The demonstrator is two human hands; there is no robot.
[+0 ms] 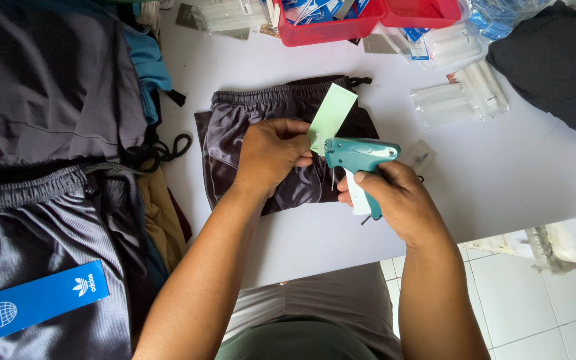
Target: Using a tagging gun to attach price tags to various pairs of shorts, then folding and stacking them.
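- White table (501, 173) takes up most of the view, with a big pile of dark shorts (41, 200) heaped at the left edge. That heap sits close to the work, so I'd guess a loose drawstring or hem could slide over and get snagged.
- Folded dark grey satin shorts (261, 133) lie flat mid-table, waistband at the far side. The fabric looks slippery, so it could shift under the needle and the fastener might land crooked or pull a thread.
- Left hand (271, 157) is curled tight, pinching the lower end of the pale green hang tag (331, 113) against the shorts. Its fingertips sit right beside the gun's nose. That's the real risk: a slip and the needle jabs a finger.
- Right hand (395, 200) is wrapped around the grip of the teal tagging gun (361, 157), which points left at the tag. If it's squeezed at an angle, the barb could miss the tag hole, as far as I can judge.
- Clear packets of plastic fasteners (461, 100) lie far right, well apart, beside red trays (341, 27). It's a long reach if a reload is needed.
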